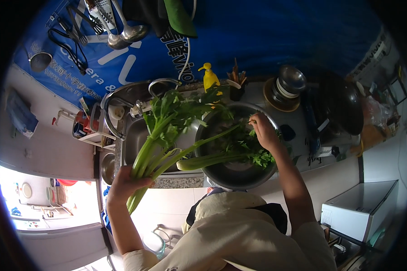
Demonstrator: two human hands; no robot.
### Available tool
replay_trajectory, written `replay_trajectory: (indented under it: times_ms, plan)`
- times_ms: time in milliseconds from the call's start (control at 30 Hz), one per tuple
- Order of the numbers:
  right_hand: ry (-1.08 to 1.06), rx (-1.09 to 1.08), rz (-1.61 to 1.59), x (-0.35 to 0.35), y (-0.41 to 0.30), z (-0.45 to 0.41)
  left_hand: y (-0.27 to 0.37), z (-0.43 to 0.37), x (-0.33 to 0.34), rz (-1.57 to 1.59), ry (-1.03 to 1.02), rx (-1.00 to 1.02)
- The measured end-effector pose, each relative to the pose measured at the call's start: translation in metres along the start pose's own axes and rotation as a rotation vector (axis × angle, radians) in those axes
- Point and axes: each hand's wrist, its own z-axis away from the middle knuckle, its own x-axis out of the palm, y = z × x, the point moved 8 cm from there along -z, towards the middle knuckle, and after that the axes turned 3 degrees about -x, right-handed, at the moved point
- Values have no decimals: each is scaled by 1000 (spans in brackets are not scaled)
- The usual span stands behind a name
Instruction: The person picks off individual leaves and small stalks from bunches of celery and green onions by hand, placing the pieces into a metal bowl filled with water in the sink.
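My left hand (130,183) is closed around a bunch of celery (149,149), its leafy tops spreading over the sink (134,135). One long stalk from the bunch leans out over a large metal basin (237,184). Above the basin's right side, my right hand (263,130) has its fingers pinched together by a small bit of green; whether it grips a leaf or stem is hard to tell. Inside the basin lie leafy greens (263,157), and a thick celery stalk (196,162) rests across its left rim.
A curved faucet (113,118) arches over the sink's left side. Behind the basin stand a yellow pump bottle (210,78) and a holder with utensils (236,84). Stacked bowls (290,81) sit to the right, near a big dark pan or lid (346,105). Ladles (134,32) hang on the wall.
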Motion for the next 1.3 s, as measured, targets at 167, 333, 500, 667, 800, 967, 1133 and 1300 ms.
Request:
replay_trajectory:
  times_ms: [167, 333, 500, 667, 800, 967, 1133, 1300]
  plan:
    - [-146, -274, 235, 8, -33, 3, 6, 9, -10, 90, 67, 58]
    - [51, 21, 140, 19, -6, -8, -8, 7, -2, -90, 39, -35]
    - [339, 719, -517, 20, 126, 26, -3, 15, -8, 9, 79, -9]
    - [50, 693, -394, 43, 68, 20, 2, 0, 6, 69, 27, 44]
    - [123, 453, 9, 38, 35, 14, 19, -12, 34, 115, -62, 130]
    - [156, 109, -528, -17, -87, -18, 23, -27, 59, 99, -96, 209]
    - [233, -126, -309, -70, -173, -34, 34, -32, 93, 219, -207, 225]
    - [178, -280, -166, -76, -217, -45, 33, -42, 105, 54, -107, 289]
